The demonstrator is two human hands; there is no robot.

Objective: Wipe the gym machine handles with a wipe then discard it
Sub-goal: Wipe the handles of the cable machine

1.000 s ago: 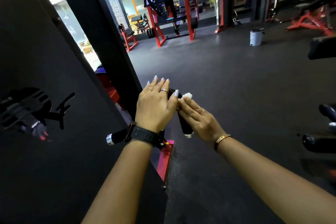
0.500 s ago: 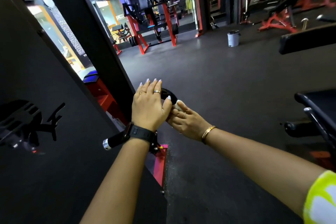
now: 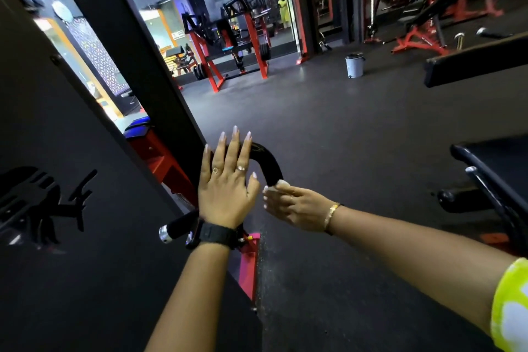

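A black curved machine handle (image 3: 268,161) arches in front of me at the centre of the view. My left hand (image 3: 227,188) lies flat over its left part, fingers straight and spread. My right hand (image 3: 297,206) wraps around the right arm of the handle, and a bit of white wipe (image 3: 281,184) shows between its fingers and the bar. Most of the wipe is hidden inside that hand. A second grip with a chrome end cap (image 3: 171,230) sticks out below my left wrist.
The machine's black panel (image 3: 71,208) and upright post (image 3: 148,66) stand to my left, its red base (image 3: 248,263) below. A small grey bin (image 3: 353,65) stands across the dark floor. Black padded benches (image 3: 491,168) sit to the right, red racks (image 3: 228,51) farther back.
My right hand with the wipe has slid down the handle's right arm, uncovering the curved top. My left hand has stayed on the bar. The camera has tilted up and left.
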